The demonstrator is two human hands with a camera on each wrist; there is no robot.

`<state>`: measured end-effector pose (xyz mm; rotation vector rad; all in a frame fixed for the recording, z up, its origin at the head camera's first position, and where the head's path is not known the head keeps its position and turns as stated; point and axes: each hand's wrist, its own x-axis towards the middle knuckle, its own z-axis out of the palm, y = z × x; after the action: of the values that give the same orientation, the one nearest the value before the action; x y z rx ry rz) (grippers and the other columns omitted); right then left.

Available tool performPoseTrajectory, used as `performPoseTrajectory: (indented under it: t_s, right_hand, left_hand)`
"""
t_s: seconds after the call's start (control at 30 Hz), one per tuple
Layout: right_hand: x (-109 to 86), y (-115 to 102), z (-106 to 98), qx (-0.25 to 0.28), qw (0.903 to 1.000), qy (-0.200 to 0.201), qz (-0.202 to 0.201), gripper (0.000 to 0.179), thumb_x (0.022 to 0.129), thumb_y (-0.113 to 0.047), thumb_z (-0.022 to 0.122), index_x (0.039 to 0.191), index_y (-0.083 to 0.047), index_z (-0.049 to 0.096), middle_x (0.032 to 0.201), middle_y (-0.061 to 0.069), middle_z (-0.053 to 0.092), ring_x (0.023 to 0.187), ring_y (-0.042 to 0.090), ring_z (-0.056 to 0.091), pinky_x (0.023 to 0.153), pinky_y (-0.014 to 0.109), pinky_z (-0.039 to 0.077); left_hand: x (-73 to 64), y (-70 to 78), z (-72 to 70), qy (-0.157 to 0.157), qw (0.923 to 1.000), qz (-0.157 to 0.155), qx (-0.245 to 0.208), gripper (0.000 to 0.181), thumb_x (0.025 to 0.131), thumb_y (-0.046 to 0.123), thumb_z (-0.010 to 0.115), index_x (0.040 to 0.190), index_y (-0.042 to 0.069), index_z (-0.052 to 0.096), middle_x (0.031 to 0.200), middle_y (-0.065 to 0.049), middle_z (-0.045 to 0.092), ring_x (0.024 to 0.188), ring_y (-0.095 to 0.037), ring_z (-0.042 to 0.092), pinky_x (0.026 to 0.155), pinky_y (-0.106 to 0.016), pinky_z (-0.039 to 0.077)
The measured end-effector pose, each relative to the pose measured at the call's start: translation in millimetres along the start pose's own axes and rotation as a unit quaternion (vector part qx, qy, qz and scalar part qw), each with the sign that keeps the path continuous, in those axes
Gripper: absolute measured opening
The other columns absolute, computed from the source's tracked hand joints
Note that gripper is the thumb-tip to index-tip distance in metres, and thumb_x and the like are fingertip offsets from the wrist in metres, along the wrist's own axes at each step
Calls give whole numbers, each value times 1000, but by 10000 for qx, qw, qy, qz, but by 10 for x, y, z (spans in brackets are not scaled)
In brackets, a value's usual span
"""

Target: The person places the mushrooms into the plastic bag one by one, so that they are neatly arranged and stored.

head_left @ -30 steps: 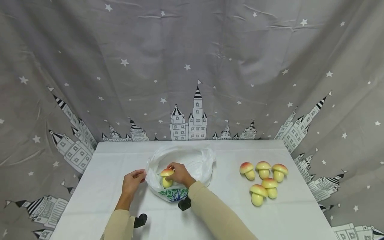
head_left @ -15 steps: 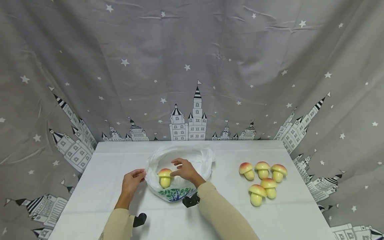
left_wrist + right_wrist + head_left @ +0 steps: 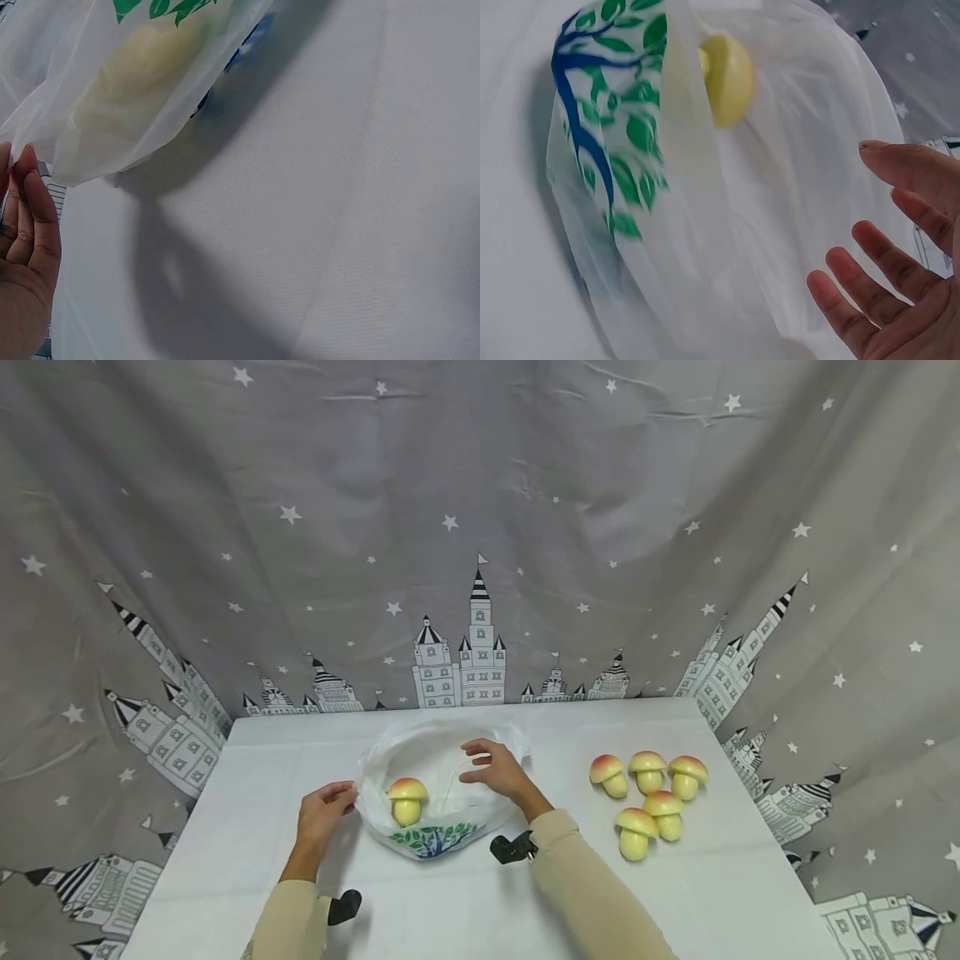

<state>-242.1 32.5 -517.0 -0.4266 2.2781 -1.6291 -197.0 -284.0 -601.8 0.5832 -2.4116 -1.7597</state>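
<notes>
A white plastic bag [image 3: 480, 814] with a green-leaved, blue-trunked tree print lies with its mouth spread wide on the table. Inside, at its left, is a toy mushroom [image 3: 407, 802] with a red-yellow cap and pale yellow stem; the right wrist view shows part of its yellow cap [image 3: 731, 81]. My left hand [image 3: 322, 817] pinches the bag's left rim between thumb and fingertips, as the left wrist view also shows [image 3: 30, 247]. Over the right side of the bag's mouth, my right hand [image 3: 498, 770] is held with fingers spread, nothing in it.
On the right of the white table [image 3: 480, 918] lie several more toy mushrooms in a loose group, among them a front one [image 3: 634, 833] and a back left one [image 3: 609, 775]. Behind the table hangs a grey curtain [image 3: 450, 460] with castles and stars.
My right hand has let go of the toy mushroom inside the bag and moved right, away from it. The left hand stays at the bag's rim. The head view has shifted slightly.
</notes>
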Motion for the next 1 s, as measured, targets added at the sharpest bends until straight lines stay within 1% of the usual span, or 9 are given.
performPoseTrajectory:
  t_s: [0.03,0.07,0.13,0.33,0.47,0.57,0.67,0.9,1.0]
  right_hand:
    - [-16,0,-39,-24,10000,35,4,51,75,-10,73,122,-5,53,124,19,50,112,37,49,86,36,48]
    - [-40,-2,-80,-23,10000,72,-16,51,75,-10,73,122,-4,53,124,19,50,112,38,49,85,36,49]
    - [-106,-36,-160,11,9999,115,-27,52,75,-8,73,122,-3,52,124,19,50,113,38,48,86,37,48]
    - [-358,-312,-396,28,9999,120,-120,49,77,-1,69,122,3,50,125,21,49,115,40,46,89,41,46]
    - [-359,-170,-576,-18,9993,323,-187,47,77,-4,70,120,-2,53,124,18,51,115,36,48,89,40,47]
    - [-327,-9,-703,-30,9987,467,-195,48,75,-7,72,120,-4,54,125,17,51,116,34,48,88,41,47]
    - [-375,16,-809,-106,9980,565,-250,49,75,-6,72,120,-3,54,125,17,51,115,35,48,88,41,47]
    - [-630,213,-1084,-475,9958,779,33,51,75,-10,73,122,-6,53,125,12,52,114,32,50,90,40,46]
    - [-727,284,-1213,-478,9949,889,-80,52,76,-11,72,123,-4,51,126,15,51,114,34,50,90,42,46]
  left_hand:
    - [6,-4,3,6,10000,21,23,28,86,20,63,106,0,63,89,-6,66,71,-8,62,62,-14,50]
    - [48,-47,27,176,9996,-53,233,30,85,22,64,106,1,63,89,-4,66,70,-6,61,59,-12,49]
    - [55,-58,37,271,9989,-78,363,27,85,23,63,105,4,64,88,-3,66,68,-4,61,58,-12,48]
    - [56,-74,-5,171,9986,-165,478,30,87,24,62,107,2,63,95,-10,65,72,-7,62,63,-17,50]
    - [123,-145,14,241,9973,-220,651,29,87,28,61,107,6,63,99,-9,65,74,-8,62,64,-17,51]
    - [147,-146,13,268,9969,-274,682,30,86,31,61,107,9,63,101,-9,64,77,-10,62,65,-17,51]
    - [159,-159,-3,314,9967,-277,692,32,86,34,61,107,10,63,101,-8,64,79,-11,62,66,-17,51]
    - [135,-188,39,269,9980,-332,460,27,86,27,63,104,8,64,96,-9,64,76,-12,62,65,-20,52]
    - [138,-174,42,290,9981,-258,477,27,86,26,63,104,7,64,96,-10,65,74,-12,63,64,-20,52]
